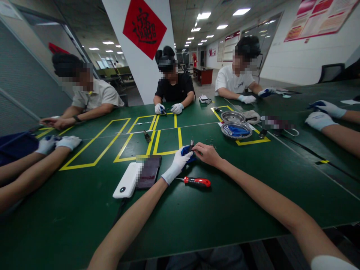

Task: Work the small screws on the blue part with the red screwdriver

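Note:
My left hand (180,162), in a white glove with blue fingertips, is closed around a small dark part with a shiny metal end (192,143). The metal end points up from between the fingers. My right hand (207,153) is bare; its fingertips are pinched together against the right side of that part. Whatever lies in the pinch is too small to make out. Just below my hands lies a screwdriver (197,182) with a red and black handle, its shaft reaching left under my left wrist. Several tiny screws (211,140) are scattered on the table beyond my right hand.
Left of my forearm are a white power bank (125,182) and a dark phone (149,170). Two steel dishes (236,135) stand to the right, the nearer holding blue items. Another dark metal-ended part (146,136) lies among yellow tape outlines (132,160). Co-workers' gloved hands (323,115) rest around the table.

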Available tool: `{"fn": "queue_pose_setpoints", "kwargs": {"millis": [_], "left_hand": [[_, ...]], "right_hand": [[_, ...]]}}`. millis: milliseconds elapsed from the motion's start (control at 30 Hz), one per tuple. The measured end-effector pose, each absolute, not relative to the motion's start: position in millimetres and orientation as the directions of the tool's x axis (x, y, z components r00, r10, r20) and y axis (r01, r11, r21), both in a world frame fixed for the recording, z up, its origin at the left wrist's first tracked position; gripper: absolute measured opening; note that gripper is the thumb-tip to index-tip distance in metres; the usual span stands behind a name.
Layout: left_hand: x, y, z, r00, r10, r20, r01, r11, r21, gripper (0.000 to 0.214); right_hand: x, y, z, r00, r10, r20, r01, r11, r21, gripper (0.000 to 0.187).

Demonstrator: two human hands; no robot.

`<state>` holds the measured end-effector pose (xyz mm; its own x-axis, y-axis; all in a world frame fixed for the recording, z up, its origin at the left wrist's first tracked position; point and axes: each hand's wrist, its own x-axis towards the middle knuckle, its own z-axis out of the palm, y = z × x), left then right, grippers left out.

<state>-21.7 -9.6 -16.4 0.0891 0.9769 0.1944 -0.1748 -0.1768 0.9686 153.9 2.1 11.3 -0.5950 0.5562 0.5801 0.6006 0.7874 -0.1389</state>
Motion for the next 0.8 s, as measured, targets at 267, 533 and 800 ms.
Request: {"fn": "queue_pose_setpoints", "kwargs": {"millis": [267,533,800], "left_hand": [[-20.8,-9.2,-16.7,0.081,0.980,0.182,-0.152,-0.168,0.974,0.047],[-19.8,-12.5,-14.3,0.107,0.973,0.205,-0.140,-0.189,0.972,0.045],[-19.9,-13.0,-14.6,0.099,0.974,0.205,-0.118,-0.193,0.974,0.045]], "right_hand": [[155.3,4.5,16.3,-0.652,0.535,0.538,0.614,0.788,-0.040,0.020],[158.5,6.2,19.6,-0.654,0.577,0.489,0.615,0.782,-0.100,0.009],[154.4,1.6,16.8,-0.617,0.598,0.512,0.664,0.745,-0.070,0.010]]}}
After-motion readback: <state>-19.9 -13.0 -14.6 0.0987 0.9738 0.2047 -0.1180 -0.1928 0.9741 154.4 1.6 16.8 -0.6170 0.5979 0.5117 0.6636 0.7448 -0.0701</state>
